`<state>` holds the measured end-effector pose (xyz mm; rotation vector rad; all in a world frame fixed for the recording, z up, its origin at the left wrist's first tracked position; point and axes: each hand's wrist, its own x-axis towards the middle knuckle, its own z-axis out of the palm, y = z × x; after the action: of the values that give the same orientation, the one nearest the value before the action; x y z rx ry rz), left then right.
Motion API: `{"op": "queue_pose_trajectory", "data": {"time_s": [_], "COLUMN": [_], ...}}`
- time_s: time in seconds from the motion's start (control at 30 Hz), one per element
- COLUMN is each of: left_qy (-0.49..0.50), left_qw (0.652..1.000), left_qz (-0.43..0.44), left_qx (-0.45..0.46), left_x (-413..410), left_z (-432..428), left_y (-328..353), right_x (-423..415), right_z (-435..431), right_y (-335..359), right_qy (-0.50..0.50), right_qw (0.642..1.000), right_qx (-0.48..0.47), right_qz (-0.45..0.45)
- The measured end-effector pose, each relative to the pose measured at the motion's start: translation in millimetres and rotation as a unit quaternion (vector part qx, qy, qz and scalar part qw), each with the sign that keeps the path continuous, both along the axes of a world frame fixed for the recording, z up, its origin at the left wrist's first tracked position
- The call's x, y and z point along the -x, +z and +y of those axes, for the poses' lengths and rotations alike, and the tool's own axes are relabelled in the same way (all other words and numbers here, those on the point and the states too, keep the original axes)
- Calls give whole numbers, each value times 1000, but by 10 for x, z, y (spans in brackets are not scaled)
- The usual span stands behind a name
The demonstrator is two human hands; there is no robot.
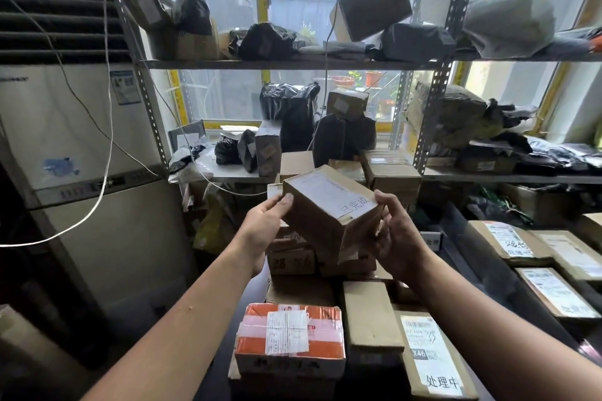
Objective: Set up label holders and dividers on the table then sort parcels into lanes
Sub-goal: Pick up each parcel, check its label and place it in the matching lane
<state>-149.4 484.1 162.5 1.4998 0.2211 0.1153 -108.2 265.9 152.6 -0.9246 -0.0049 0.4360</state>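
Head view: the box (pixel 329 212) is held in the air beyond and above the orange parcel (pixel 290 332), tilted, its labelled face turned up toward the camera. Both hands grip it. The left hand (pixel 265 221) takes the far-left corner with its thumb on top, and the right hand (pixel 395 238) wraps the near-right corner. Below the box, just beyond the orange parcel, a stack (pixel 293 257) of cartons sits on the table (pixel 472 257). To the right of the orange parcel lie labelled parcels (pixel 553 290), white labels face up. Beyond it and to the right stands a small white sign (pixel 431 239), probably a label holder, its writing too blurred to read.

The step looks like reading the box to choose its lane. To do it well, level the label to the light and match its handwritten mark to the lane's sign. Then carry the box with both hands at the corners, clear of the stack, which could topple if clipped. Set it down flat, label up, square to its neighbours.
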Motion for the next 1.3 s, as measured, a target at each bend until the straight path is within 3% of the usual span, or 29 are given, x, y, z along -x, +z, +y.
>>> {"op": "queue_pose_trajectory", "data": {"time_s": [0.33, 0.57, 0.9, 1.3], "left_qy": [-14, 22, -23, -131], "left_qw": [994, 989, 1000, 991], "left_qz": [-25, -48, -9, 27], "left_qx": [103, 139, 8, -28], "left_x": [37, 77, -58, -266], "left_z": [-50, -81, -400, -1678], "left_y": [79, 147, 107, 11], "right_x": [68, 54, 79, 255], "right_z": [5, 42, -286, -1577], "right_y": [-47, -58, -136, -175], "right_qy": [25, 73, 16, -91], "right_qw": [993, 970, 955, 946], "right_qx": [41, 153, 265, 294], "right_qz": [-112, -175, -132, -104]}}
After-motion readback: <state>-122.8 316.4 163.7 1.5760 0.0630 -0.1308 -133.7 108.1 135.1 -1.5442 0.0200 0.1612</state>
